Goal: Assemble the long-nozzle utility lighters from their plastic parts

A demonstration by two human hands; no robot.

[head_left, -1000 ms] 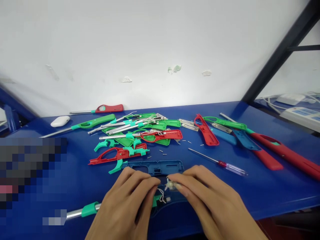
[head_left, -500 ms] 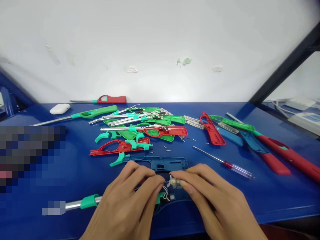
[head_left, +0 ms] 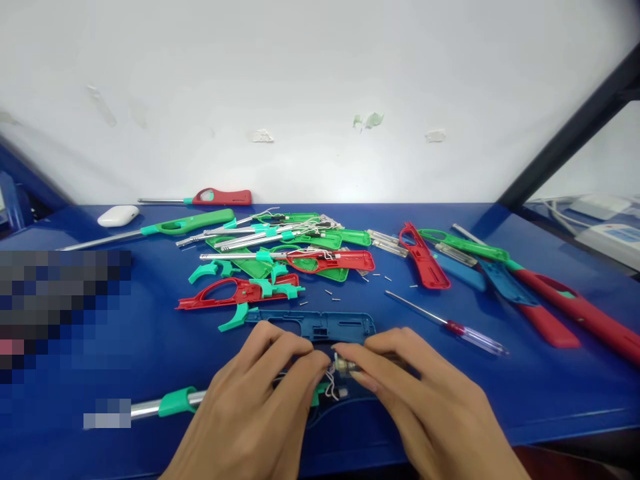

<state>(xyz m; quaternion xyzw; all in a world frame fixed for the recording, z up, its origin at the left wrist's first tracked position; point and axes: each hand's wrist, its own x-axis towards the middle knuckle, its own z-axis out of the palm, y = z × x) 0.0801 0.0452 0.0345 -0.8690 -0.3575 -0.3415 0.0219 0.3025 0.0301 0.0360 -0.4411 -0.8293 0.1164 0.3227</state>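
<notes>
Beneath my hands lies an open blue lighter half (head_left: 323, 417) with a metal barrel (head_left: 147, 409) and a green collar (head_left: 179, 402) extending left. Thin white wires (head_left: 331, 385) hang by the fingertips of my left hand (head_left: 255, 393), which is pinched on one end of them. My right hand (head_left: 425, 393) grips a clear fuel tank (head_left: 344, 365) between thumb and fingers, its valve end facing left and close to the left fingertips. Most of the tank is hidden by my fingers. Just behind my hands, the other blue casing half (head_left: 335, 327) lies inside up.
Opened lighters with wires (head_left: 280, 243) lie in a pile behind. Nearby are a red casing half (head_left: 240, 292), green triggers (head_left: 234, 318), small screws (head_left: 336, 299) and a screwdriver (head_left: 470, 335). Red lighter handles (head_left: 575, 313) lie right. A white case (head_left: 119, 215) sits back left.
My right hand has shifted slightly left with the fuel tank, bringing its valve end against or very near my left fingertips. The left hand has barely moved.
</notes>
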